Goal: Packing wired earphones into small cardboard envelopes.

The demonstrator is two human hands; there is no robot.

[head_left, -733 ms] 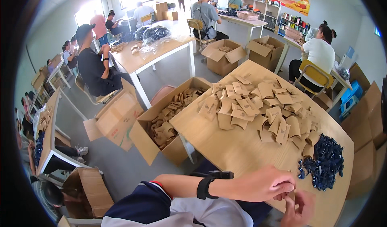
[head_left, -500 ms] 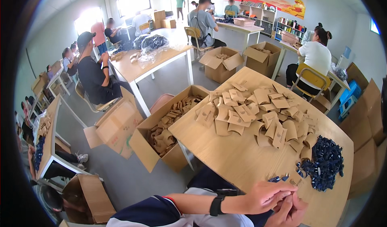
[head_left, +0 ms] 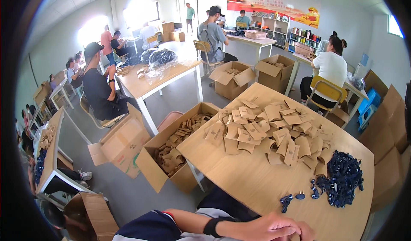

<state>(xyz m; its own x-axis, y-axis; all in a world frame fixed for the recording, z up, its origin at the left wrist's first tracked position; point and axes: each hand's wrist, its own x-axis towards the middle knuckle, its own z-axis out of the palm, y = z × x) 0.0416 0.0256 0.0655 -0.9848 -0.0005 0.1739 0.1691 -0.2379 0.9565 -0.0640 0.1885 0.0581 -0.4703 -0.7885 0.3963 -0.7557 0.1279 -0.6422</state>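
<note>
My left hand (head_left: 274, 226), with a black band on its wrist, is closed at the table's near edge, fingers folded over toward my right hand (head_left: 305, 231). The two hands press together, and the right is partly cut off by the lower edge. Between them a sliver of a brown cardboard pillow box (head_left: 295, 237) shows; the rest of it is hidden. A short dark blue cable (head_left: 292, 200) with a plug end lies on the table just beyond the hands. To its right is a heap of similar blue cables (head_left: 344, 179). A pile of brown pillow boxes (head_left: 274, 132) spreads over the table's far half.
The wooden table (head_left: 239, 179) fills the right foreground. An open carton (head_left: 154, 166) of brown boxes stands against its left side, beside another carton (head_left: 124, 149). More filled cartons (head_left: 231, 80) stand beyond. People sit at other tables, one in a dark shirt (head_left: 97, 87) at left.
Both hands have come down toward the lower edge, taking the pillow box mostly out of sight. The small cable beyond them is now uncovered. The view has tilted slightly.
</note>
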